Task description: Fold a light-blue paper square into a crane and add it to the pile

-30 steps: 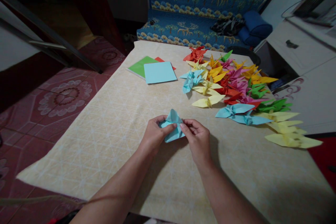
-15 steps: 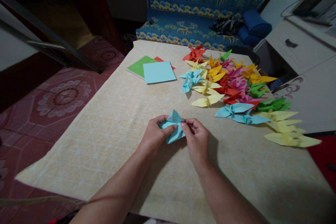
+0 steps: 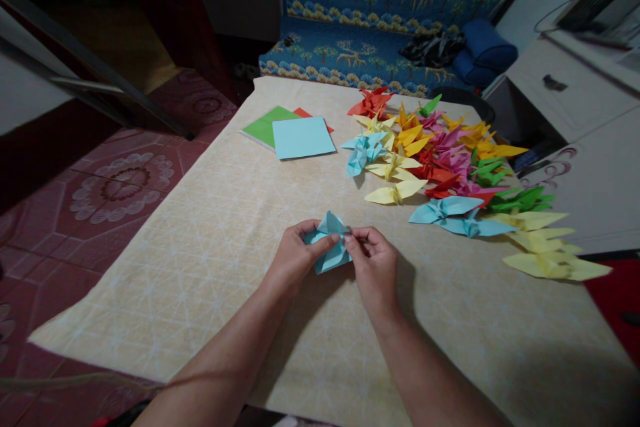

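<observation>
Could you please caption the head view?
Left hand and right hand grip folded light-blue paper; colourful paper cranes lie on cream patterned cloth.

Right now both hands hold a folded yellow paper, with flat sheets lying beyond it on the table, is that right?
Not yellow: in the head view, the folded paper in the left hand and right hand is light blue. The flat sheets do lie beyond it.
</observation>
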A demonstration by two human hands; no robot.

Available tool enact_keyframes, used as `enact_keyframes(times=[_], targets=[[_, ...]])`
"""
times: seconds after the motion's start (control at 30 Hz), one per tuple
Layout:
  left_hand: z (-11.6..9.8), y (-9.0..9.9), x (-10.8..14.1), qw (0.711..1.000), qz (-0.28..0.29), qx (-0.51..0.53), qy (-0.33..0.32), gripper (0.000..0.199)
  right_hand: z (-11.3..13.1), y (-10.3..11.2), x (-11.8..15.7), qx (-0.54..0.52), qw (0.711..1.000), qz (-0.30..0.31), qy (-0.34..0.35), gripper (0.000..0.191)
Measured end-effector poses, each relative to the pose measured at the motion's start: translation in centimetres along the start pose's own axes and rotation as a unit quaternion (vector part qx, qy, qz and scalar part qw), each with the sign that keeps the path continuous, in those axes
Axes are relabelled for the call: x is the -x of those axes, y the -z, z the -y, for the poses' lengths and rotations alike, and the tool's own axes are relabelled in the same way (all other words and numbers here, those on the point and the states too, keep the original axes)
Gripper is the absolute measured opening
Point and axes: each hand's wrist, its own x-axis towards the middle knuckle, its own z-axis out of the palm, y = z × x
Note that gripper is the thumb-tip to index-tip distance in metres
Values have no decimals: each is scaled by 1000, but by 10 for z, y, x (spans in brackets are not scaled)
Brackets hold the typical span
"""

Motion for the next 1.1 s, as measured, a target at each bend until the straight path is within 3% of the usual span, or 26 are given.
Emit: enact_keyframes(times=[0.17,0.43,0.73,0.87,1.1], targets=[[2,0,-1,1000,3,-16,-3,41,2,-1,1,3,1000,-9,4,16],[2,0,-1,1000,2,-8,-13,35,1,-1,1,11,1000,-8,14,17],[-1,-2,-1,999,-28,14,20,35,4,6,-1,36,996,58,56,13],[-3,-1,1,999,-10,7,36,38,7,11,-6,15,992,76,97,13],[0,1,1,998,28,-49,29,37,7,13,-9,6,990,103,100,11]])
